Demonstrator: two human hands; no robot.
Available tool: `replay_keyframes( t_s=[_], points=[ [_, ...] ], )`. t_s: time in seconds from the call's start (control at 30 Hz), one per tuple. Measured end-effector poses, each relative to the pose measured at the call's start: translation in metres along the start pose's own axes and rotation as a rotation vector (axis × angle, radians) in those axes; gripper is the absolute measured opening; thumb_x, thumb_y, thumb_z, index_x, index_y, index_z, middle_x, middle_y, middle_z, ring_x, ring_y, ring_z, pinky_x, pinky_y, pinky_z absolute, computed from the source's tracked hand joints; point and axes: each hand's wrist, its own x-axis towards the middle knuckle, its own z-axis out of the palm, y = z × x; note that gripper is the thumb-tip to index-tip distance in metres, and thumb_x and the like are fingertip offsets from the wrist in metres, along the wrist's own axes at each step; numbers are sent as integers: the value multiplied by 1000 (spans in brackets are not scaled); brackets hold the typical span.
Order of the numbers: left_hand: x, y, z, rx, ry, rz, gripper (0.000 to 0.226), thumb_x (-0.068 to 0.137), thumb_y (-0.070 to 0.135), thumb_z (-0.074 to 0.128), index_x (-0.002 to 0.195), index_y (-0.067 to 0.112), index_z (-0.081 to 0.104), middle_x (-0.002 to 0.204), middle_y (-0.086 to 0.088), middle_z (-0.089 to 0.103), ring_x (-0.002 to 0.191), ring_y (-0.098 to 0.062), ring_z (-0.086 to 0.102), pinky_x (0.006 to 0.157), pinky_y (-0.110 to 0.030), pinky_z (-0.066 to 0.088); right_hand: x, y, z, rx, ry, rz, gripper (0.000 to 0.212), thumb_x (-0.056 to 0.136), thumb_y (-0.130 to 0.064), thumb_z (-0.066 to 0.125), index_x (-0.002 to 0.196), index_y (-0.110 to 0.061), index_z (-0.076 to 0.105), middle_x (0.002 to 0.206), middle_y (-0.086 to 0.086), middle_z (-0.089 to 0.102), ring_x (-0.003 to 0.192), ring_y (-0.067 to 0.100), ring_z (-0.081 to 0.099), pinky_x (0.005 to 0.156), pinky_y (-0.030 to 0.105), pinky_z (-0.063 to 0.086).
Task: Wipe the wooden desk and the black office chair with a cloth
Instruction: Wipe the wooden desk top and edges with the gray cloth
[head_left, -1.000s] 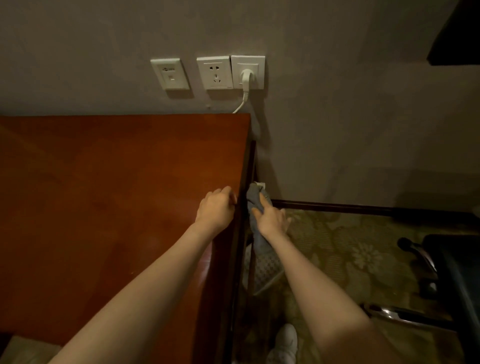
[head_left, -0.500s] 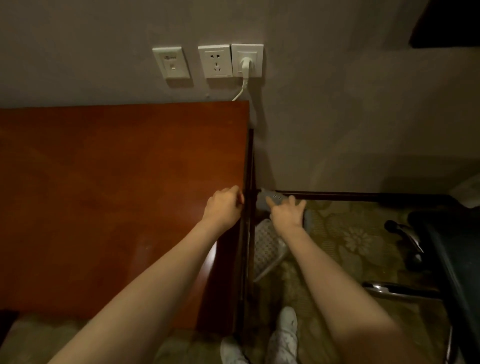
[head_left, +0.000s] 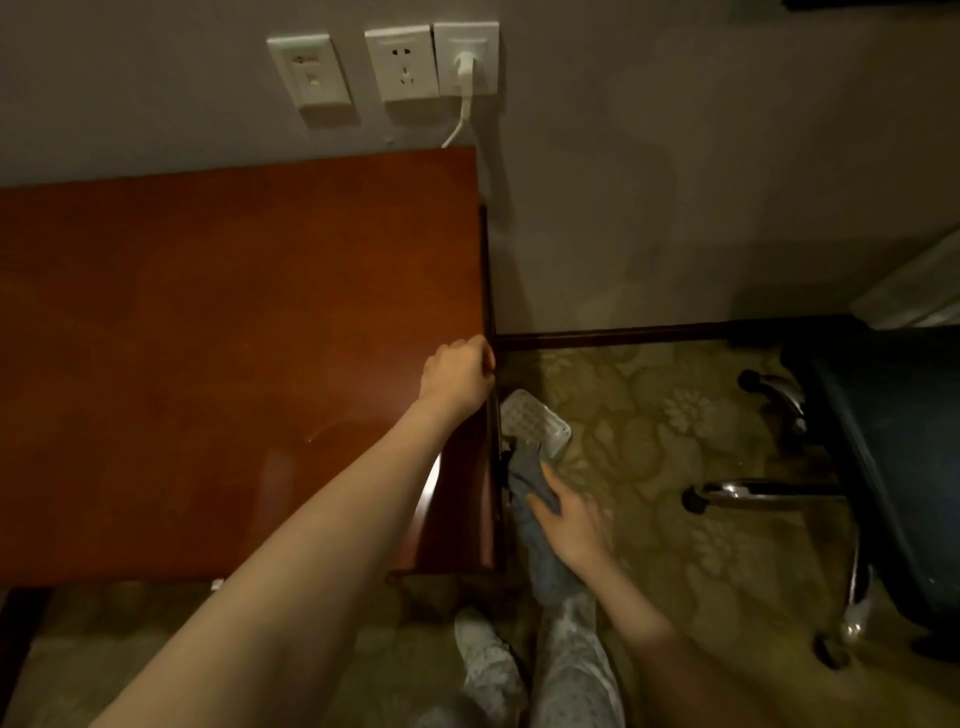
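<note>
1. Desk (head_left: 234, 338): red-brown wooden top set against the grey wall (head_left: 675, 182). It fills the left half of the view.
2. Left hand (head_left: 457, 376): on the desk's right edge, toward the back. The fingers are curled over the edge and grip it. The forearm lies across the top.
3. Right hand (head_left: 569, 519): below the level of the top, at the desk's right side near the front corner. The thumb and forefinger are stretched out and spread on the cloth (head_left: 524, 470), pressing it to the side panel. The other fingers are blurred, so I cannot tell how they lie.
4. Cloth: grey-blue, bunched just above the fingertips. The rest hangs down under the hand along the desk's side.
5. Chair (head_left: 883, 441): black, at far right, well apart from both hands. Its chrome base legs (head_left: 753, 489) and castors rest on the patterned carpet (head_left: 649, 415).
6. White perforated item (head_left: 535, 421): on the floor just beside the desk's side, just beyond the cloth.
7. Sockets (head_left: 399, 62): 3 white plates on the wall above the desk's back right corner. The right one holds a white plug (head_left: 466, 65), and its cord (head_left: 457, 130) drops behind the desk.
8. Skirting (head_left: 623, 335): a dark strip along the foot of the wall.
9. Legs (head_left: 571, 665): pale patterned trousers at bottom centre.
</note>
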Motion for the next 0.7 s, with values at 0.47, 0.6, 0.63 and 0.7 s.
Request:
replay_keyframes(
  t_s=[0.47, 0.6, 0.63, 0.7],
  points=[
    [-1, 2, 5, 33, -7, 51, 16, 84, 8, 50, 98, 15, 55, 106, -11, 57, 100, -31, 53, 84, -40, 48, -32, -7, 41, -155, 91, -61, 58, 88, -42, 41, 145, -32, 32, 114, 4, 64, 109, 23, 55, 90, 34, 33],
    [10, 1, -1, -44, 29, 24, 13, 82, 7, 51, 88, 18, 51, 101, -8, 55, 96, -30, 53, 83, -42, 49, -17, -20, 52, -188, 223, -57, 60, 57, -28, 77, 115, -19, 68, 73, 6, 70, 69, 24, 65, 64, 34, 48],
    [13, 1, -3, -53, 41, 18, 13, 81, 6, 51, 86, 19, 50, 99, -7, 54, 96, -30, 53, 82, -42, 49, -11, -24, 50, -223, 247, -54, 62, 47, -28, 83, 107, -20, 72, 67, 3, 69, 62, 21, 64, 59, 32, 49],
    [16, 1, -6, -93, 55, -5, 14, 81, 5, 50, 84, 19, 50, 98, -6, 53, 94, -29, 53, 81, -41, 49, 5, -31, 42, -233, 278, -58, 62, 39, -28, 88, 99, -21, 75, 63, 2, 68, 58, 19, 64, 57, 31, 50]
  ],
)
